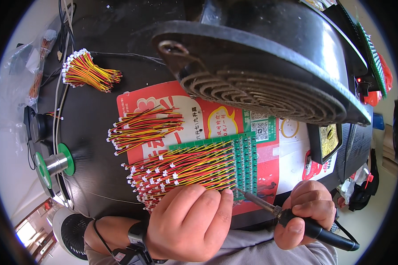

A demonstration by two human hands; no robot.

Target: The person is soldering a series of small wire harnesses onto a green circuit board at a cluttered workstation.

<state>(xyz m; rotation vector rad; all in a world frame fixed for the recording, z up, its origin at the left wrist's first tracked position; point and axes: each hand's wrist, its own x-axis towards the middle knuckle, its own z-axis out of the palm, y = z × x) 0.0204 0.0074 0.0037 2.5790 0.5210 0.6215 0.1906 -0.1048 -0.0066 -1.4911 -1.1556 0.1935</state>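
My right hand (308,211) grips the black handle of a soldering iron (296,218); its metal tip reaches left to the near edge of a green circuit board panel (245,152). Rows of red, yellow and black wire leads (185,167) with white connectors fan out left from the board. My left hand (190,223) rests on the near end of these leads, fingertips pressing beside the iron's tip. Whether a thin solder wire sits under the fingers cannot be made out.
A loose wire bundle (143,128) lies on a red printed sheet (163,104); another bundle (86,70) lies farther left. A solder spool (55,164) with green flanges sits at left. A large black fume fan (261,75) looms overhead. A tip-cleaner stand (326,141) sits right.
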